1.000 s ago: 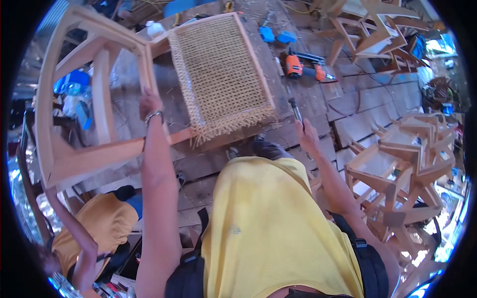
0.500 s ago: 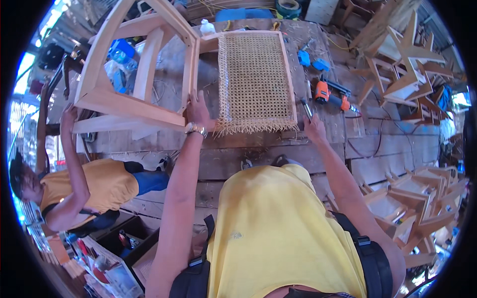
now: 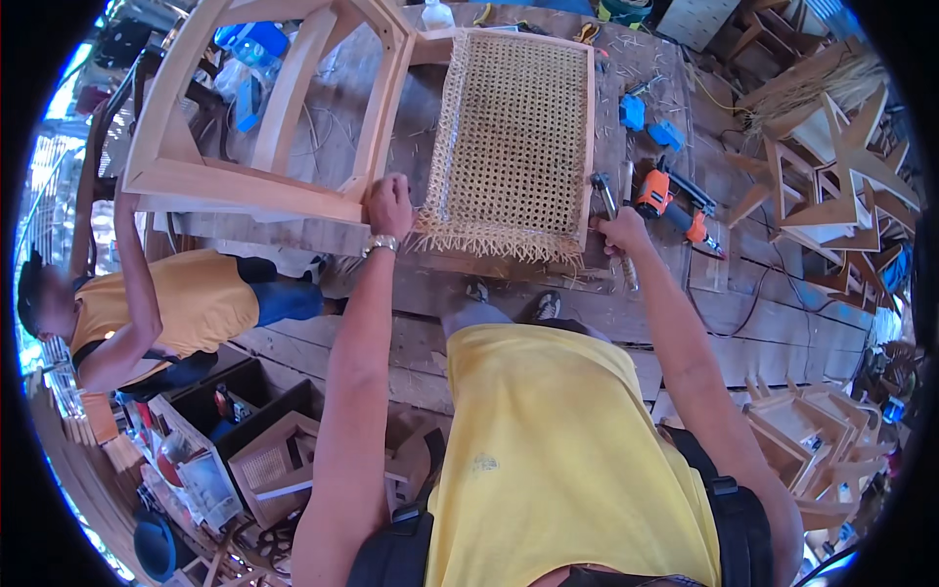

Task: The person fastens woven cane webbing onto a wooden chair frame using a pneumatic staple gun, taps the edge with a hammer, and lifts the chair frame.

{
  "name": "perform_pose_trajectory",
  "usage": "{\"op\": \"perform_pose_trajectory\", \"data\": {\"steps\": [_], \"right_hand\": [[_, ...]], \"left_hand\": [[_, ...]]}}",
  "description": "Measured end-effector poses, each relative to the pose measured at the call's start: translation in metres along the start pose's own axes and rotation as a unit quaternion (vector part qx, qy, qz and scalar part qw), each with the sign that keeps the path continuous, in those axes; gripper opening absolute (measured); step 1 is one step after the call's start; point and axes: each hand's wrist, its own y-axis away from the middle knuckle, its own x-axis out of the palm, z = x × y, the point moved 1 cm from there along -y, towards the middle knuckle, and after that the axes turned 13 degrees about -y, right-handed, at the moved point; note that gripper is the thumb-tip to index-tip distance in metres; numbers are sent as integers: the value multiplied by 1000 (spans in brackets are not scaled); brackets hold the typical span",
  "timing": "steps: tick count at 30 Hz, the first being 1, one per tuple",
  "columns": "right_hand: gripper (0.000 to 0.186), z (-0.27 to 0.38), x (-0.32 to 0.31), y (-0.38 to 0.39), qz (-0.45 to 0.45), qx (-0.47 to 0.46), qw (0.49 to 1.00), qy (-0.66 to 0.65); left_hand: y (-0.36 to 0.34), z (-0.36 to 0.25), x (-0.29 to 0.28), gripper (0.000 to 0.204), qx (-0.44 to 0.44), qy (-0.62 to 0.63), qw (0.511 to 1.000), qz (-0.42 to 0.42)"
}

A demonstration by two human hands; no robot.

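Observation:
A woven cane panel [image 3: 518, 137] with frayed strands along its near and left edges lies in a pale wooden frame on the workbench. Joined to it on the left is an open wooden chair frame [image 3: 274, 191], standing tilted. My left hand [image 3: 391, 207] is curled closed at the near corner of that chair frame, beside the cane's loose ends; the fingertips are partly hidden. In my right hand [image 3: 622, 233] is a hammer [image 3: 605, 198], gripped along its shaft just right of the panel, its head pointing away from me.
An orange nail gun [image 3: 655, 191] and blue tools [image 3: 633, 112] lie right of the panel. On the left, another person in an orange top [image 3: 186, 303] has a hand at the chair frame's outer corner. Wooden chair parts [image 3: 822, 186] are stacked at the right; a dark crate [image 3: 240, 391] stands lower left.
My left hand has gone from lying with fingers stretched out to curled closed at the frame's corner. The hammer is now more plainly in view in my right hand. The whole view has shifted.

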Motion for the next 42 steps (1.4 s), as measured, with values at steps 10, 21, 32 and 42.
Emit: {"op": "perform_pose_trajectory", "data": {"steps": [10, 21, 32, 42], "right_hand": [[36, -5, -6, -7, 15, -23, 999, -43], [32, -14, 3, -9, 2, -31, 996, -80], [32, 4, -2, -9, 12, 24, 1000, 1], [41, -1, -4, -21, 34, 37, 998, 24]], "left_hand": [[-23, 1, 14, 28, 57, -111, 977, 175], [-20, 4, 17, 27, 24, -6, 999, 42], [-20, -1, 17, 30, 4, -33, 995, 96], [-19, 0, 17, 30, -7, -39, 994, 102]]}}
